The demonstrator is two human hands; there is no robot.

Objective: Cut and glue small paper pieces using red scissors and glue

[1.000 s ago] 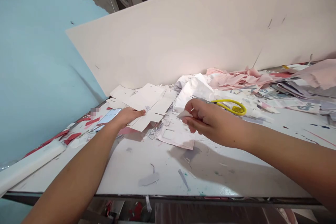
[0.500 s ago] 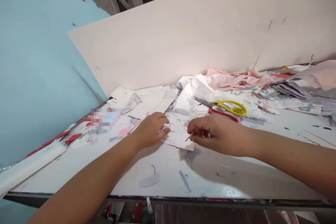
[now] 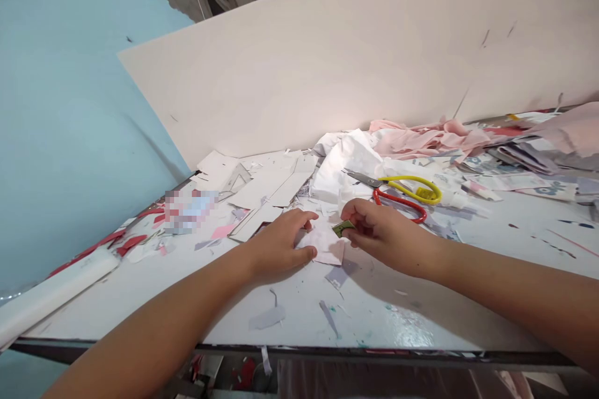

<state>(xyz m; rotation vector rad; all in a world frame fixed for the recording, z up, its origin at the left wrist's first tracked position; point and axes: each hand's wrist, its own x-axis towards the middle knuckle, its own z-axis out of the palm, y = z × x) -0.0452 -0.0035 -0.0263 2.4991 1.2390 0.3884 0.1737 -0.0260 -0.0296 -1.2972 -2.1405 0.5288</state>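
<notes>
- Small green piece (image 3: 344,229): for handling it well, I judge that a light pinch at one edge is best, so it neither bends nor slips.
- The left hand (image 3: 283,243) could usefully press the pale sheet (image 3: 332,254) flat; whether it touches this sheet now, I cannot tell.
- The right hand (image 3: 381,234) should mind the scissors (image 3: 374,182), which lie near it on the table (image 3: 421,308), toward one o'clock.
- The piece is between the thumb and forefinger of the right hand, at nine o'clock from that hand's middle; these fingers are narrow, closed upon it.
- From the left fingertips, the piece is toward three o'clock, apart from them; the left fingers are spread and seem to hold nothing.
- The pale sheet shows at seven o'clock from the piece.
</notes>
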